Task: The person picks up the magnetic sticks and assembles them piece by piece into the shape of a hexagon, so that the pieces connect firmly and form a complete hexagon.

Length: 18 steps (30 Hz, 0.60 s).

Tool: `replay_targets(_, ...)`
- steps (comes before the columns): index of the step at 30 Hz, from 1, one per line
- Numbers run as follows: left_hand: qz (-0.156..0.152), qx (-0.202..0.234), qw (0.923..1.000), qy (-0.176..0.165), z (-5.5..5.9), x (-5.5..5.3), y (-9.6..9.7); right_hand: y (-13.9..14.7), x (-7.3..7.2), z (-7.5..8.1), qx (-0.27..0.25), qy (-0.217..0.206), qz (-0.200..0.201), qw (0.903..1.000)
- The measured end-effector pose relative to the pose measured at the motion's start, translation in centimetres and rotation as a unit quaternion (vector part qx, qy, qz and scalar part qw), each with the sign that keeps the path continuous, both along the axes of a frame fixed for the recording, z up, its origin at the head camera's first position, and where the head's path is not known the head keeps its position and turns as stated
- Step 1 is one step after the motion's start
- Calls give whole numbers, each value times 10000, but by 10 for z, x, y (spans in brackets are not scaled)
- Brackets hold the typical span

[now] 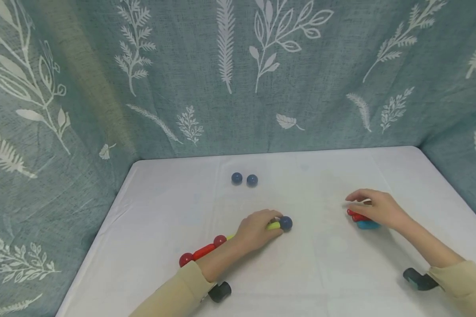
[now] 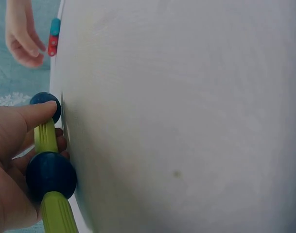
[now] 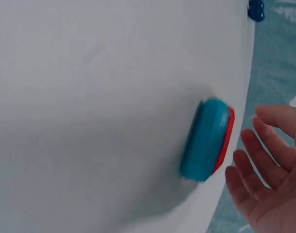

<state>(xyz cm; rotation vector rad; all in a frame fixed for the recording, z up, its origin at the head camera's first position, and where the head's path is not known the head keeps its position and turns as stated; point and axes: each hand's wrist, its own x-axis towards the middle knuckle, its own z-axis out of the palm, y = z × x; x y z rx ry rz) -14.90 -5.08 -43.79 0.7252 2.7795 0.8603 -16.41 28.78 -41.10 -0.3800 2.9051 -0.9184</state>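
My left hand point(image 1: 258, 231) grips a chain of toy rods and balls around a yellow-green rod point(image 2: 45, 138). In the left wrist view, the thumb lies on the dark blue end ball point(image 2: 53, 104), and another blue ball point(image 2: 51, 175) sits beside the palm. Towards the forearm the chain carries on with a red rod point(image 1: 203, 252) between two dark red balls point(image 1: 220, 240). My right hand point(image 1: 381, 209) hovers with relaxed, spread fingers by a blue rod point(image 3: 205, 141) and red rods point(image 1: 358, 217) lying side by side. A gap separates its fingers from them in the right wrist view.
Two loose dark blue balls point(image 1: 236, 178) lie towards the back of the white-covered table point(image 1: 317, 273). A teal curtain point(image 1: 206, 114) with white leaf prints hangs behind the table and along both sides. Dark wrist cameras point(image 1: 220, 292) jut out below both sleeves.
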Motion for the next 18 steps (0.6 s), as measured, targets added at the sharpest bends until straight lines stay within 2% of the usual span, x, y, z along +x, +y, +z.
replay_targets(6, 35, 50, 9999, -93, 0, 0, -1, 14, 0, -4, 201, -247, -145, 9994)
replay_targets(18, 28, 97, 9999, -90, 2, 1, -3, 16, -8, -13, 259, -594, -200, 9977)
